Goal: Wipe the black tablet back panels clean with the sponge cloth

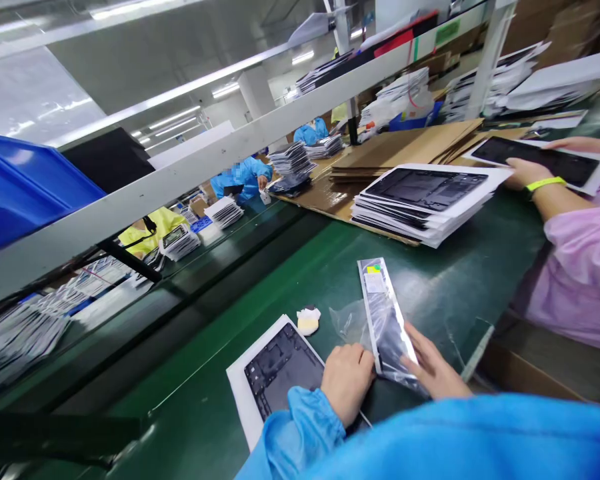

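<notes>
A long, flat dark part with silvery edges lies slanted in a clear plastic bag (353,321), a white label and a yellow-green sticker near its far end. My right hand (437,367) grips this bagged part (387,313) at its near right edge, thumb and fingers on either side. At its left, my left hand (347,380) is closed, with curled fingers against the loose plastic; the fingertips are hidden. Under my left forearm is a black tablet-like housing (280,363) on a white sheet (237,373). A small white-and-yellow piece (308,321) lies beyond it.
The green bench (190,420) carries a stack of black housings on white sheets (425,193) beside flat cardboard (400,147). A co-worker in a pink sleeve (580,267) holds another housing (535,157) at right. A white rail (180,157) crosses above, with a blue bin (30,187).
</notes>
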{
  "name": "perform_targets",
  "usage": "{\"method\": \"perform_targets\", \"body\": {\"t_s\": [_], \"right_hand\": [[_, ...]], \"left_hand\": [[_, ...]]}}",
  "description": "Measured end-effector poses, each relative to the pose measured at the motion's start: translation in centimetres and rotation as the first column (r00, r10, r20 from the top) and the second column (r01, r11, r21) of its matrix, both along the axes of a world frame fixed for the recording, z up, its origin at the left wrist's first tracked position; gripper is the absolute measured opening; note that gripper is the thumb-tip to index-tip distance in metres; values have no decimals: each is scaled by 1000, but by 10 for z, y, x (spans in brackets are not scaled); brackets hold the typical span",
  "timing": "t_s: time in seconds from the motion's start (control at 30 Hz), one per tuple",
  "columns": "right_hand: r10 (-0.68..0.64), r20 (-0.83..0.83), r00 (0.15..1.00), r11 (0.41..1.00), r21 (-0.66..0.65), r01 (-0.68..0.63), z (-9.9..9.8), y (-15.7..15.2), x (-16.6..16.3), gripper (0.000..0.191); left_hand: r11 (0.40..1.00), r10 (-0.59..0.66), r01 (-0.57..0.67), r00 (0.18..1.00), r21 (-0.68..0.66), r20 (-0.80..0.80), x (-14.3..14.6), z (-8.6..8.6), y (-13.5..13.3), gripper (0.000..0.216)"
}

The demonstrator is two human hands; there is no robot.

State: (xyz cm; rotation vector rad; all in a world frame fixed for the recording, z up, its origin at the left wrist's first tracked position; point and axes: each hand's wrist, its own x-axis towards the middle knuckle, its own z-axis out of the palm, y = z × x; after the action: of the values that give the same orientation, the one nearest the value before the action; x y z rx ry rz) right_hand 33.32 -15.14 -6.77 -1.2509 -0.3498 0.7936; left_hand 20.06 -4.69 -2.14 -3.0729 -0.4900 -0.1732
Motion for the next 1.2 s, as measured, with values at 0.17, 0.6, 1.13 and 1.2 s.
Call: {"method": "perform_targets", "body": {"t_s": [0.17, 0.6, 1.13, 1.2], "right_hand": [[32, 622, 783, 996, -87, 28, 4, -20, 0, 18], [-167, 151, 974, 972, -139, 189, 24, -33, 8, 41], [115, 253, 961, 980, -188, -68, 46, -35, 11, 36], [59, 219, 974, 994, -105, -36, 51, -28, 11, 41]], "left_hand": [[996, -83, 85, 995, 35, -55, 4, 7, -4, 10], [995, -75, 67, 991, -71, -108, -8, 9, -7, 15], [984, -137, 134, 991, -113, -15, 24, 19, -9, 44], [981, -109, 114, 993, -160, 37, 23, 23, -4, 48]]}}
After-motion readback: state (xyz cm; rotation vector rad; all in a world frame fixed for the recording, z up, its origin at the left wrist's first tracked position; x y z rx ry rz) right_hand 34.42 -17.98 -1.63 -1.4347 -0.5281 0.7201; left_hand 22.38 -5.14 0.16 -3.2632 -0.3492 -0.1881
